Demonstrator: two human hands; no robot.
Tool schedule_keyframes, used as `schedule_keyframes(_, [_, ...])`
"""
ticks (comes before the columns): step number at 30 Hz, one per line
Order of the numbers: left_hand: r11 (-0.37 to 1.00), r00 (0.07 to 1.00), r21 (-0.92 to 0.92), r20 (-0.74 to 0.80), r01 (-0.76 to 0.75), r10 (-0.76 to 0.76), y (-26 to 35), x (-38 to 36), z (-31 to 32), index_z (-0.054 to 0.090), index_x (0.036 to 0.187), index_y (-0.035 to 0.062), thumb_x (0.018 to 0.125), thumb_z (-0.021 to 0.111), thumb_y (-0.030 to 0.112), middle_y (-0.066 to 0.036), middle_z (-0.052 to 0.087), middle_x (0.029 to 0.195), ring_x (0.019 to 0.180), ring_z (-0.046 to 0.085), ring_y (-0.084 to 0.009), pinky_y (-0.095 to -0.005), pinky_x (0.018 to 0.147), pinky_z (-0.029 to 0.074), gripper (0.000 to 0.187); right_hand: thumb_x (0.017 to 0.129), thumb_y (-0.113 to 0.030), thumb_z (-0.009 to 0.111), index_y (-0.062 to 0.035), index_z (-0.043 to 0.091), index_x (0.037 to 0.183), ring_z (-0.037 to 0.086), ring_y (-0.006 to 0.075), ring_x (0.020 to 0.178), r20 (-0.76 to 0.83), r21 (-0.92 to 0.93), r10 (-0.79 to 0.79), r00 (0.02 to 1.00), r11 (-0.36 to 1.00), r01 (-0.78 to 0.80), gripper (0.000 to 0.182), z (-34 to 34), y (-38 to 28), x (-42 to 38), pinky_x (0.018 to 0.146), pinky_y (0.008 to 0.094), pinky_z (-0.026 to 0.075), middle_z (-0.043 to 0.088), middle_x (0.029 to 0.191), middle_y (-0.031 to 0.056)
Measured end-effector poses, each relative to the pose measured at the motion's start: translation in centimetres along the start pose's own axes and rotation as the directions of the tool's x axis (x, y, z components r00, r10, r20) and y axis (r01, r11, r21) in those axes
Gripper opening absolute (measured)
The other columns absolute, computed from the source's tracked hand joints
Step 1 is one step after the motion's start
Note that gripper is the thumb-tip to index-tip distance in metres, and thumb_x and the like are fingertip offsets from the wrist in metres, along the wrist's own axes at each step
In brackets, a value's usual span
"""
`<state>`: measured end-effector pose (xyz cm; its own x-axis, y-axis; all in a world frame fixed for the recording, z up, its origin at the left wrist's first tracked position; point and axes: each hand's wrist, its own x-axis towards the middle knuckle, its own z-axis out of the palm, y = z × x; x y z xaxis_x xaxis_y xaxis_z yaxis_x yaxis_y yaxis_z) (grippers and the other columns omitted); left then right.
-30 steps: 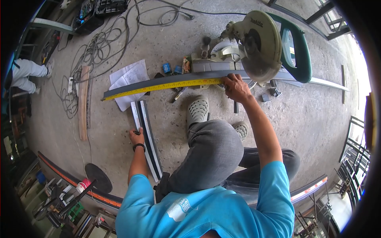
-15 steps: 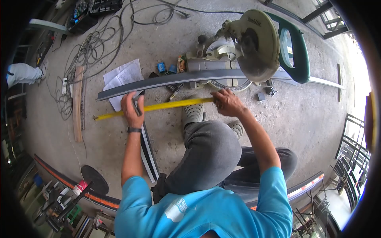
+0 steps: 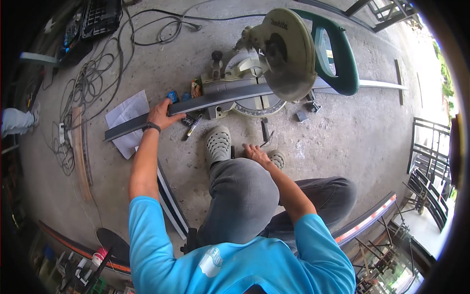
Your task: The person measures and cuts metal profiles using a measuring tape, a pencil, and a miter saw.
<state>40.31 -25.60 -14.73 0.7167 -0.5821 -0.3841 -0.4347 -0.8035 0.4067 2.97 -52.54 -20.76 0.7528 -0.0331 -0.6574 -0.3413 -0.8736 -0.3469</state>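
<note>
My left hand (image 3: 160,113) grips the grey profile (image 3: 205,100) lying across the saw (image 3: 274,59), uncut; right hand (image 3: 255,154) rests loosely spread, empty, below the saw.

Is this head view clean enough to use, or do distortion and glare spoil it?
Head view: strong fisheye, the long grey profile under the left hand bows, black corners; right edge blown out by daylight; the miter saw and right hand are sharp and evenly lit, shadows soft.
</note>
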Motion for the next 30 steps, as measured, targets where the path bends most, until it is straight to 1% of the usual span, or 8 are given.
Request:
schedule_keyframes(5, [0.997, 0.997, 0.039, -0.021, -0.067, 0.068, 7.3, 5.5, 2.6, 0.062, 0.13, 0.0066, 0.075, 0.077, 0.075, -0.021, 0.07, 0.122, 0.114, 0.068, -0.0369, -0.0462, 0.097, 0.054, 0.089, 0.096, -0.036, 0.068, -0.0104, 0.043, 0.151, 0.058, 0.0412, 0.127, 0.02, 0.004, -0.165, 0.986, 0.986, 0.165, 0.066, -9.1, -3.3, -2.9, 0.102, 0.0466, 0.053, 0.057, 0.136, 0.022])
schedule_keyframes(9, [0.994, 0.999, 0.106, -0.02, -0.034, 0.036, 10.6, 7.6, 4.0, 0.063, 0.134, 0.0079, 0.073, 0.074, 0.08, -0.019, 0.07, 0.126, 0.117, 0.068, -0.0352, -0.0454, 0.1, 0.054, 0.095, 0.101, -0.03, 0.067, -0.006, 0.063, 0.134, 0.073, 0.0184, 0.092, -0.173, 0.441, -0.148, 0.974, 0.872, 0.211, 0.04, -34.2, -10.2, -14.6, 0.083, 0.0331, 0.057, 0.076, 0.104, 0.009])
schedule_keyframes(11, [0.991, 0.999, 0.133, -0.03, -0.013, 0.017, 10.9, 7.0, 4.4, 0.063, 0.134, 0.0081, 0.071, 0.073, 0.082, -0.019, 0.07, 0.127, 0.118, 0.067, -0.0345, -0.0451, 0.101, 0.054, 0.098, 0.102, -0.033, 0.068, -0.0072, 0.066, 0.129, 0.066, 0.0093, 0.086, -0.712, 0.548, 0.05, 0.7, 0.664, 0.51, 0.037, -39.2, -7.7, -17.7, 0.075, 0.0254, 0.054, 0.072, 0.104, 0.0041])
schedule_keyframes(14, [0.991, 1.0, 0.129, -0.024, -0.014, 0.017, 11.2, 7.2, 3.7, 0.063, 0.136, 0.0073, 0.068, 0.072, 0.085, -0.018, 0.07, 0.128, 0.119, 0.067, -0.0338, -0.0451, 0.101, 0.055, 0.103, 0.1, -0.046, 0.068, 0.0027, 0.061, 0.131, 0.071, 0.025, 0.103, -0.989, -0.019, -0.049, 0.141, 0.979, 0.205, 0.058, -48.0, -7.5, -15.2, 0.085, 0.0347, 0.057, 0.07, 0.118, 0.0202])
schedule_keyframes(16, [0.99, 1.0, 0.142, -0.025, -0.009, 0.012, 10.5, 7.9, 4.7, 0.062, 0.137, 0.0065, 0.067, 0.072, 0.086, -0.018, 0.07, 0.128, 0.119, 0.067, -0.0337, -0.0453, 0.101, 0.055, 0.106, 0.095, -0.072, 0.059, 0.0054, 0.053, 0.14, 0.068, 0.0362, 0.112, -0.983, -0.124, -0.119, 0.138, 0.992, -0.023, 0.09, -49.7, -2.5, -10.3, 0.096, 0.0433, 0.054, 0.068, 0.117, 0.0274])
schedule_keyframes(18, [0.984, 1.0, 0.175, 0.005, 0.027, -0.028, 12.1, 7.1, 3.1, 0.061, 0.137, 0.0054, 0.065, 0.072, 0.087, -0.019, 0.07, 0.128, 0.12, 0.067, -0.0344, -0.0456, 0.102, 0.054, 0.11, 0.094, -0.074, 0.058, 0.0064, 0.053, 0.141, 0.068, 0.0418, 0.113, -0.854, 0.144, 0.274, 0.442, 0.942, -0.304, 0.094, -47.1, -1.1, -7.4, 0.099, 0.0482, 0.052, 0.068, 0.119, 0.0309])
schedule_keyframes(23, [0.988, 0.997, 0.147, -0.068, 0.052, -0.042, 12.0, 7.5, 4.9, 0.061, 0.137, 0.0055, 0.061, 0.073, 0.09, -0.022, 0.07, 0.125, 0.12, 0.067, -0.0367, -0.0461, 0.102, 0.054, 0.114, 0.099, -0.077, 0.04, 0.0015, 0.059, 0.134, 0.072, 0.025, 0.092, -0.54, 0.755, 0.494, 0.681, 0.642, 0.132, 0.088, -42.2, -0.1, -9.2, 0.071, 0.0367, 0.056, 0.073, 0.104, 0.0192])
schedule_keyframes(30, [0.998, 1.0, 0.058, -0.003, -0.003, 0.003, 11.1, 8.4, 3.8, 0.061, 0.136, 0.006, 0.058, 0.075, 0.09, -0.022, 0.069, 0.128, 0.123, 0.066, -0.0361, -0.0493, 0.107, 0.051, 0.115, 0.106, -0.069, 0.03, -0.0007, 0.064, 0.125, 0.071, 0.0225, 0.084, -0.42, 0.904, 0.495, 0.761, 0.306, 0.3, 0.078, -34.5, 1.7, -9.3, 0.074, 0.0343, 0.054, 0.073, 0.094, 0.0146])
